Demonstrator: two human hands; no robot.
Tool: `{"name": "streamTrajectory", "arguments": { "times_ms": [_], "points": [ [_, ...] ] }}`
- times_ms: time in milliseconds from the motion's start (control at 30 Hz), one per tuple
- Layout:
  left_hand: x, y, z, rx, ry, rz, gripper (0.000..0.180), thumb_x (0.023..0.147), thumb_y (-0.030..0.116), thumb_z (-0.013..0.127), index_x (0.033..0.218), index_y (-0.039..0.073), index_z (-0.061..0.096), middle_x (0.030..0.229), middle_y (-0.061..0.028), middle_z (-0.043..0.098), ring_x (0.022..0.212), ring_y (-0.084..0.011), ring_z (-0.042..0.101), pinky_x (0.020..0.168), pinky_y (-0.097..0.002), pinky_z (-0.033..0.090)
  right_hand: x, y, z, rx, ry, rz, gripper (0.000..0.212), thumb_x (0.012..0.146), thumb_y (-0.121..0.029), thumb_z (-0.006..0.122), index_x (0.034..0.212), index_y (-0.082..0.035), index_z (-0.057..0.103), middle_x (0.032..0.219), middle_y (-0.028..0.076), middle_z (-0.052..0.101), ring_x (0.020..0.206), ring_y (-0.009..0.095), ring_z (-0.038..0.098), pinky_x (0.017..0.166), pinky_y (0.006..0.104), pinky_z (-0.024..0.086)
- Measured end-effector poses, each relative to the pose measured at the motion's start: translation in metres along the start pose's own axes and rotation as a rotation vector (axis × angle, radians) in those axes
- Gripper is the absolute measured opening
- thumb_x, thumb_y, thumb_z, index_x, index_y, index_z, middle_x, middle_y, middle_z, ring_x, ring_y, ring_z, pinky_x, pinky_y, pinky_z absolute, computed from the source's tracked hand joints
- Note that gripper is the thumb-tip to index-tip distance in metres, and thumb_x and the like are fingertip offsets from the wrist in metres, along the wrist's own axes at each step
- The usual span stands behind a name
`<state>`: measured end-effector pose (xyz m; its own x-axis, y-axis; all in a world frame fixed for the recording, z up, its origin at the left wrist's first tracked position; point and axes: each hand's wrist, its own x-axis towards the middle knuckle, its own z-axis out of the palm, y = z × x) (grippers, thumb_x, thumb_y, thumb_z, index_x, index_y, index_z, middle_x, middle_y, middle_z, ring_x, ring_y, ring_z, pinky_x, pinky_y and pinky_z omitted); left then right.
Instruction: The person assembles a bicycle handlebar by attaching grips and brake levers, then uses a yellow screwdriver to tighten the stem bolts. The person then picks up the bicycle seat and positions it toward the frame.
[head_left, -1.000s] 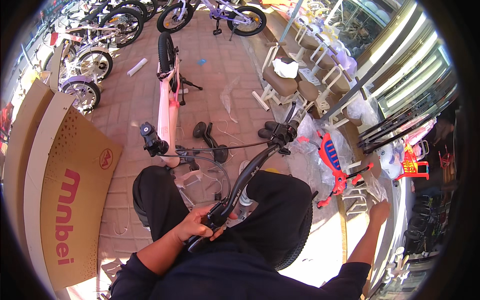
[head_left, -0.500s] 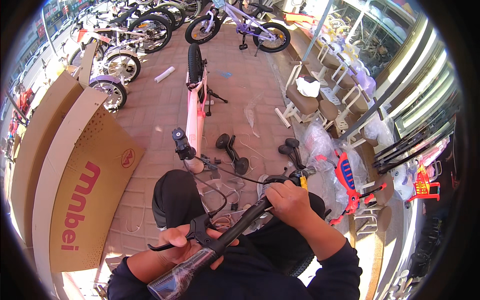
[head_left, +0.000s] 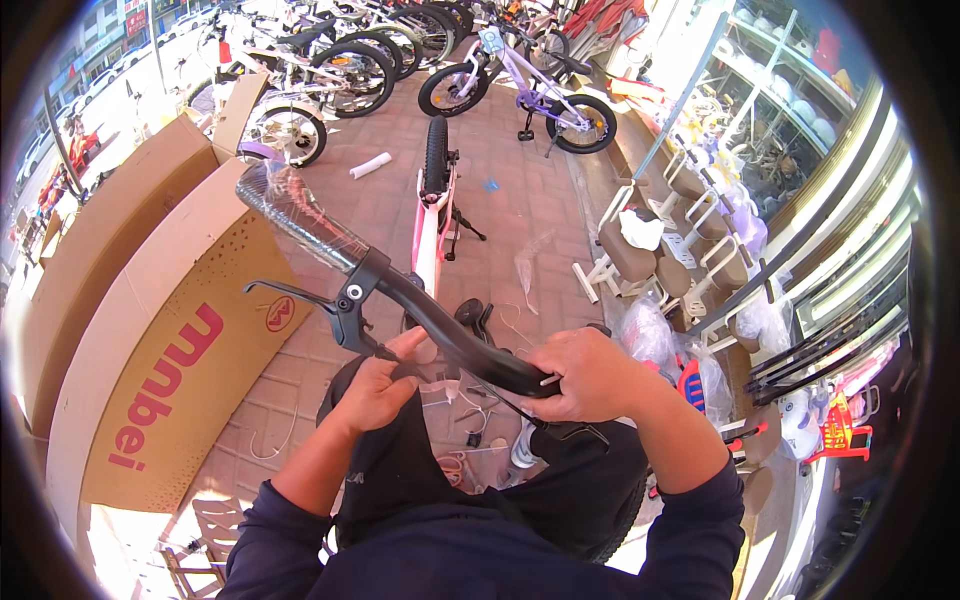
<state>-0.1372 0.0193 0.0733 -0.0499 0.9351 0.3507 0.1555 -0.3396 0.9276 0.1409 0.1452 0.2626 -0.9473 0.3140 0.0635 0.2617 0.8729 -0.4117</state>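
Note:
A black bicycle handlebar (head_left: 450, 335) slants across in front of me, its far left end a grip (head_left: 305, 220) in clear plastic wrap. My right hand (head_left: 590, 375) is closed around the bar's lower right part. Clamped beside the grip is a black brake lever (head_left: 347, 318), its blade pointing left. My left hand (head_left: 380, 388) is closed just under the lever's lower end, fingertips touching it; what lies between the fingers is hidden. Beyond the bar a pink and white bicycle frame (head_left: 428, 240) with a black-tyred wheel (head_left: 437, 160) points away from me.
A large cardboard box (head_left: 190, 370) stands at my left. Black pedals (head_left: 472, 312) and loose ties lie on the brick paving by my knees. Stools (head_left: 630, 255) and clear plastic bags (head_left: 648, 330) line the right. A purple bicycle (head_left: 520, 80) and several others stand at the back.
The handlebar has swung up, its wrapped grip moving from near my lap to the upper left. My left hand has shifted from around the bar and lever to the lever's lower end.

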Motion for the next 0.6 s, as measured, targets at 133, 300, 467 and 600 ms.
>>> {"name": "streamTrajectory", "arguments": {
  "times_ms": [133, 300, 467, 600],
  "points": [
    [0.012, 0.006, 0.009, 0.167, -0.070, 0.124, 0.066, 0.079, -0.005, 0.064, 0.145, 0.004, 0.060, 0.149, -0.0171, 0.060, 0.142, -0.0380, 0.051, 0.122, -0.0455, 0.033, 0.017, 0.012, -0.007, 0.071, -0.121, 0.027, 0.036, 0.077, -0.033, 0.082, 0.097, -0.005, 0.074, 0.080, 0.018, 0.067, 0.078, 0.039, 0.065, 0.069, 0.0466, 0.051],
    [0.000, 0.007, 0.012, 0.285, -0.133, 0.207, 0.045, 0.081, 0.000, 0.070, 0.126, 0.004, 0.073, 0.115, -0.0185, 0.075, 0.106, -0.0372, 0.071, 0.091, -0.0421, 0.054, 0.037, 0.024, 0.001, -0.079, -0.322, 0.055, 0.037, 0.076, -0.036, 0.081, 0.098, -0.007, 0.074, 0.083, 0.018, 0.066, 0.084, 0.040, 0.065, 0.075, 0.0485, 0.052],
    [-0.020, 0.008, 0.010, 0.213, -0.128, 0.028, 0.033, 0.089, 0.000, 0.066, 0.119, 0.006, 0.076, 0.105, -0.0158, 0.076, 0.090, -0.0267, 0.074, 0.080, -0.0359, 0.056, 0.052, 0.026, 0.013, -0.145, -0.461, 0.046, 0.040, 0.080, -0.042, 0.077, 0.102, -0.008, 0.075, 0.085, 0.021, 0.072, 0.085, 0.043, 0.069, 0.078, 0.0513, 0.053],
    [-0.027, 0.000, 0.014, -0.178, 0.100, -0.249, 0.022, 0.103, 0.011, 0.064, 0.122, 0.004, 0.074, 0.102, -0.0055, 0.075, 0.090, -0.0128, 0.067, 0.083, -0.0335, 0.055, 0.052, 0.038, 0.024, -0.100, -0.418, 0.043, 0.040, 0.081, -0.042, 0.077, 0.103, -0.008, 0.075, 0.085, 0.021, 0.072, 0.086, 0.043, 0.069, 0.079, 0.0517, 0.053]
  ]
}}
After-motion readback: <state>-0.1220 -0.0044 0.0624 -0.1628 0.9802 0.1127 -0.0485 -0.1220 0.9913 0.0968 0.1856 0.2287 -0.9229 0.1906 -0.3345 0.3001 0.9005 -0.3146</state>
